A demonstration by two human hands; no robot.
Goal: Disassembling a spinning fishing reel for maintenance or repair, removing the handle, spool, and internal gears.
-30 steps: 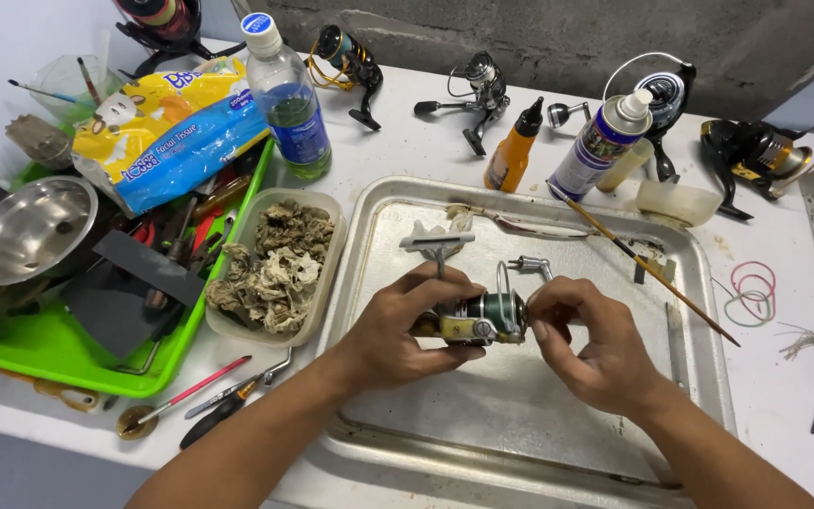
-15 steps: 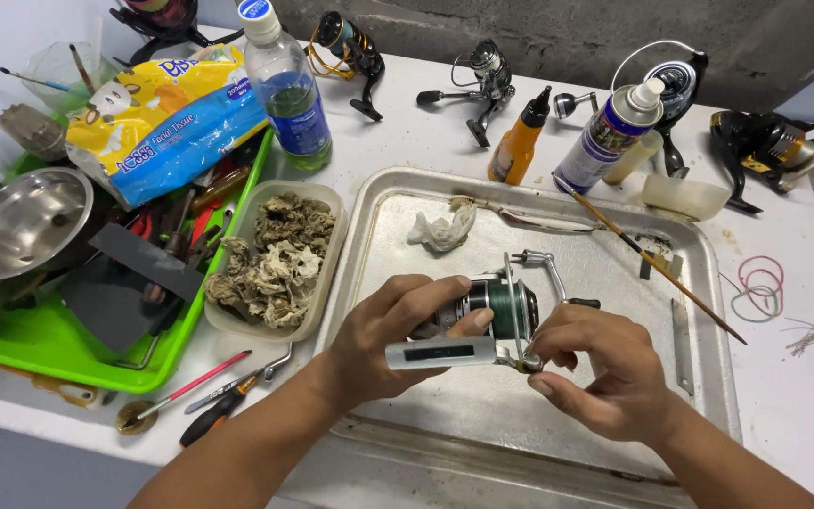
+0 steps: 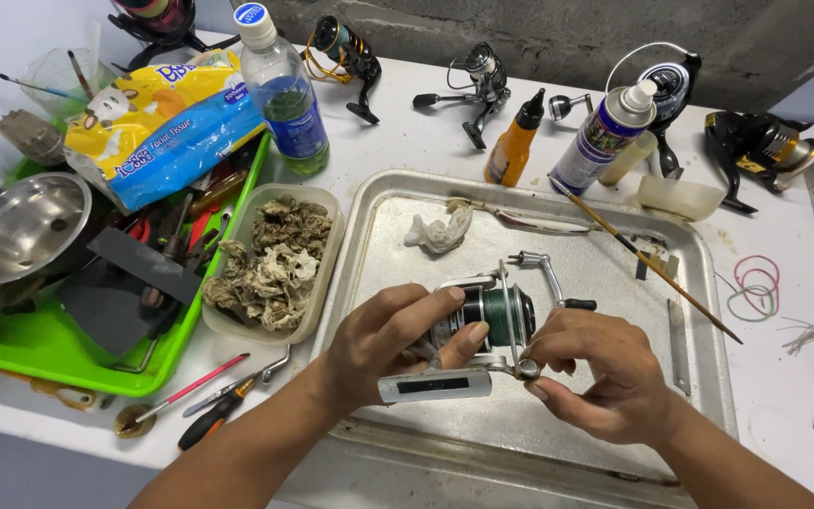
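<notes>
Far left, at 9 o'clock: a steel bowl (image 3: 21, 224) is sitting in a green tray (image 3: 40, 353) among tools. A tissue pack (image 3: 157, 123) and a water bottle (image 3: 280, 90) are standing at 11 o'clock. A plastic tub (image 3: 317, 283) of dirty wadding is lying just left of the metal tray (image 3: 699, 311).

Centre, 6 o'clock: the left hand (image 3: 383, 339) is wrapping closed round the body of the fishing reel (image 3: 487, 316), thumb lying over the green spool, holding it above the metal tray. The reel's foot is pointing toward the person.

Just right: the right hand (image 3: 605, 372) is pinching thumb and forefinger shut on the wire bail's lower end, where it meets the rotor; the handle is sticking out at 3 o'clock.

Judgement: steady work here means keeping the left grip firm, working the small joint over the tray so loose parts are landing inside.

At 1 o'clock a spray can (image 3: 605, 137) and an orange oil bottle (image 3: 512, 141) are standing; a brush (image 3: 647, 259) is lying across the tray's rim.
</notes>
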